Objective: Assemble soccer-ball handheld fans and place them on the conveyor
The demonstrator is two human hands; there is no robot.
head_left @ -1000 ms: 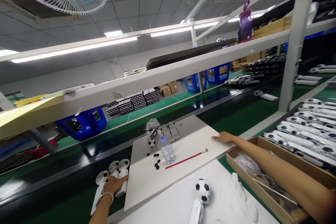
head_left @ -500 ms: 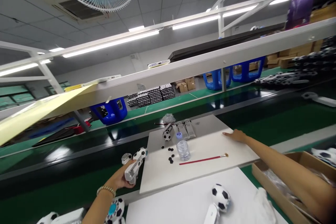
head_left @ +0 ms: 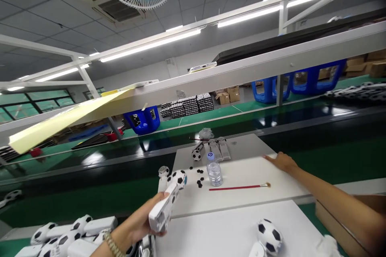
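Note:
My left hand [head_left: 144, 219], a beaded bracelet at its wrist, is closed round the handle of a white handheld device [head_left: 164, 209] with a soccer-ball head. Just beyond it is another white device with an openwork head [head_left: 163, 171]; whether my hand touches that one I cannot tell. At the right edge of the rear white board [head_left: 241, 168], my right hand [head_left: 285, 162] grips the rim, thumb stretched over the top, other fingers partly hidden. On this board stand a clear water bottle [head_left: 214, 174], a red-handled brush [head_left: 238, 188], small black pieces [head_left: 199, 183] and several ball-headed devices [head_left: 223, 150].
Several ball-headed devices [head_left: 69, 237] are heaped at lower left. A front white board [head_left: 229, 229] carries one more ball-headed device [head_left: 269, 236]. A cardboard box [head_left: 340, 225] sits under my right arm. A white beam [head_left: 241, 72] crosses above the dark belt [head_left: 120, 188].
The view has swung left, bringing more of the heaped devices into sight. My left hand has brought its device nearer the board's left edge. My right hand stays at the board's right edge.

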